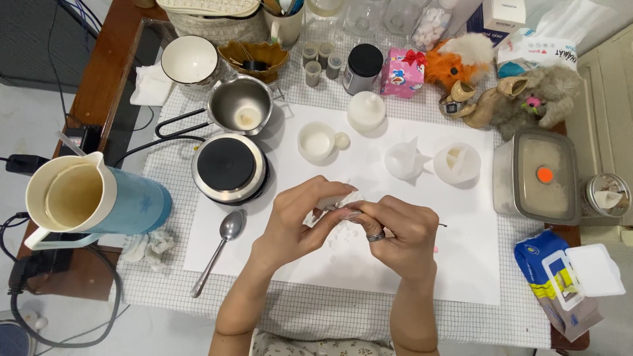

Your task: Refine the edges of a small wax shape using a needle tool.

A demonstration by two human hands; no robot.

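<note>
- Head view: I am looking down at the bench (369,310), where a white sheet (461,264) is lying over a checked cloth.
- My left hand (297,221) and right hand (399,227) are meeting over the middle of the sheet, both gripping one small white piece (343,209) between the fingertips.
- The left grip is pinching its near-left edge; the right grip, wearing a ring, is curling closed over its other side. I cannot tell exactly what the piece is, as the fingers are hiding most of it.
- A thin dark wick (440,225) seems to be poking out just right of the right hand.
- A spoon (221,250) is lying to the left of my hands, untouched, near a small hotplate (227,166) with nothing standing on it.
- A steel pot (241,105) is sitting behind the hotplate with only a little pale residue in it.
- A white cup (316,142), a funnel-like mould (405,160) and a round mould (456,163) are waiting beyond my hands, well apart from them.
- Judging from this, I am handling the piece by hand while the moulds are looking not yet filled; heating and pouring seem to be left.
</note>
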